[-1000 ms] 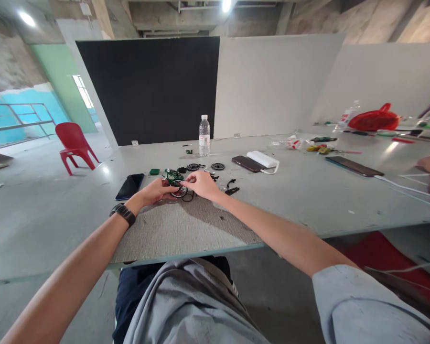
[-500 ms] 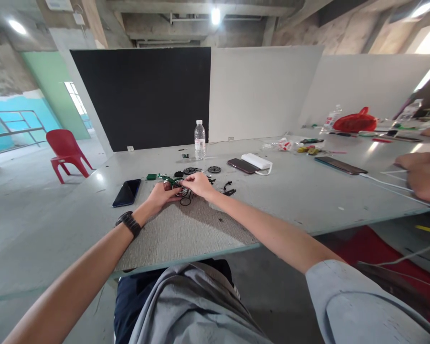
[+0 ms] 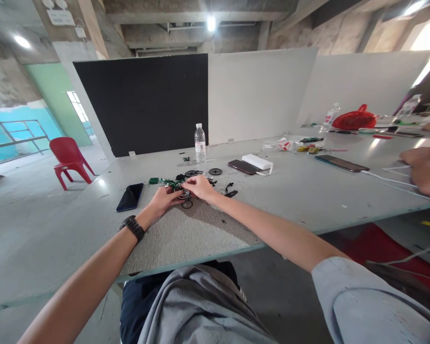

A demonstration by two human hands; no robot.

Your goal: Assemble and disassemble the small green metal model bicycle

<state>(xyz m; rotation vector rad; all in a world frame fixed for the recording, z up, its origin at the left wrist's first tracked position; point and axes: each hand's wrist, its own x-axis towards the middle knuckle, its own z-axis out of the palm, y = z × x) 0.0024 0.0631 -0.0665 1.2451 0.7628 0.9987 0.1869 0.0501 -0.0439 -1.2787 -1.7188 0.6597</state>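
My left hand [image 3: 162, 200] is closed around a small green model bicycle [image 3: 170, 182] just over the near part of the table. A spoked wheel [image 3: 183, 193] shows between my two hands. The fingers of my right hand [image 3: 200, 186] pinch at the upper side of this wheel; what lies between the fingertips is hidden. Below them a thin black ring [image 3: 187, 204] lies on the grey mat [image 3: 165, 243]. Behind the hands are two loose wheels, one flat black wheel [image 3: 215, 171] and another wheel [image 3: 191, 173]. Small black parts [image 3: 231, 193] lie right of my right hand.
A phone [image 3: 130, 197] lies left of my hands, near a small green block [image 3: 154, 180]. Farther back stands a water bottle [image 3: 199, 145]. To the right are a dark phone [image 3: 242, 166], a white power bank [image 3: 256, 161] and another phone [image 3: 341, 163]. Another person's hand [image 3: 424, 169] rests at far right.
The view has shifted slightly. Both hands stay together at the model bicycle and its wheel, with only a slight change in the wheel's angle.
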